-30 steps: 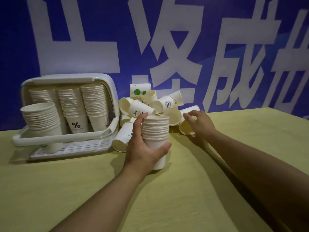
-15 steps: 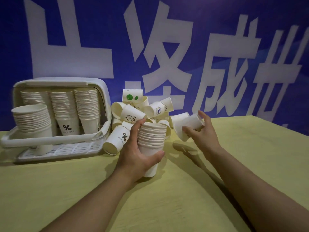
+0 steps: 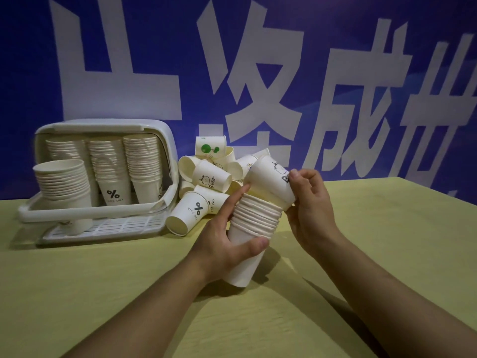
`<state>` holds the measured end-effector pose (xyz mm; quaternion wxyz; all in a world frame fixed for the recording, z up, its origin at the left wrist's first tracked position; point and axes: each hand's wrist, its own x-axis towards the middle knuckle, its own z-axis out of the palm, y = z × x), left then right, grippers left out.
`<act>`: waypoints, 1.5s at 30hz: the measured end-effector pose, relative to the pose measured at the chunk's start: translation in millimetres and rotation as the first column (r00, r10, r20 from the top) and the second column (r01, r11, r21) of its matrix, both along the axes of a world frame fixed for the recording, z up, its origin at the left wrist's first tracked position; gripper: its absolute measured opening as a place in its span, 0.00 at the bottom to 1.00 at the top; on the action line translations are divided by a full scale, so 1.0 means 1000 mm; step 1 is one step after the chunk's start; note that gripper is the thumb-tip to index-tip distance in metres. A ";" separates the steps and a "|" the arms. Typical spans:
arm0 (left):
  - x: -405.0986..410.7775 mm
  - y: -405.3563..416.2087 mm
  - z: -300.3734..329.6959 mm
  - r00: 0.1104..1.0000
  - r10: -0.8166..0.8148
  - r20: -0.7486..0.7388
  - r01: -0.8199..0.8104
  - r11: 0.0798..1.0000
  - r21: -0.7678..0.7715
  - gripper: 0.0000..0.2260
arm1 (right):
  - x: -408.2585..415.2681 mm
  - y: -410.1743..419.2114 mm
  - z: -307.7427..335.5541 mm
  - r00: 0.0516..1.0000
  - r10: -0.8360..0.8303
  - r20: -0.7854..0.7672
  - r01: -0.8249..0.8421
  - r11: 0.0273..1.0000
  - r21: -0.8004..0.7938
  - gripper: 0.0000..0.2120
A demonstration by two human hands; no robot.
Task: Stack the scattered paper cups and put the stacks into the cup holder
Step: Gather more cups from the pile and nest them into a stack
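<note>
Nearest, the left hand wraps around a tilted stack of paper cups above the yellow table. Just right of the stack, the right hand pinches a single cup entering the stack's top. Behind the stack lies a pile of loose cups. Left of the stack, farther back, the white cup holder contains stacked cups.

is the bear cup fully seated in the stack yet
Not yet. The Bear cup, held by the right hand, sits tilted with most of its body above the stack.
</note>
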<state>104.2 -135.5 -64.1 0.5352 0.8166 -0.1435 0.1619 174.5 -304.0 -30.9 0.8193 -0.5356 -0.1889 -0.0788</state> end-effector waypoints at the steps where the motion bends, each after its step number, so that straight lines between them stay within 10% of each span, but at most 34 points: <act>1: -0.001 0.000 0.000 1.000 -0.009 -0.001 0.009 1.000 -0.001 0.40 | -0.001 0.000 0.001 1.000 -0.003 -0.001 0.003 1.000 0.001 0.06; 15: -0.008 -0.002 0.004 0.997 -0.039 -0.064 0.043 0.998 0.054 0.49 | -0.004 0.003 -0.002 0.990 0.046 0.130 -0.008 0.960 -0.280 0.31; 21: -0.007 0.007 -0.001 0.993 0.115 -0.005 -0.115 0.993 -0.012 0.48 | -0.005 0.006 -0.015 0.961 0.120 0.251 0.006 0.893 -0.450 0.14; 27: -0.002 0.019 -0.003 0.967 0.247 0.069 -0.249 0.968 0.016 0.43 | 0.001 0.011 -0.026 0.958 0.101 0.269 0.084 0.797 -0.598 0.17; 34: -0.007 0.026 0.002 0.935 0.351 0.056 -0.351 0.936 -0.011 0.39 | 0.047 -0.022 -0.028 0.842 -0.312 0.440 0.530 0.325 -0.783 0.32; 45: 0.005 0.023 -0.006 0.958 0.278 0.066 -0.277 0.960 -0.026 0.40 | 0.140 -0.037 -0.019 0.848 0.075 0.525 0.523 -0.280 -0.805 0.43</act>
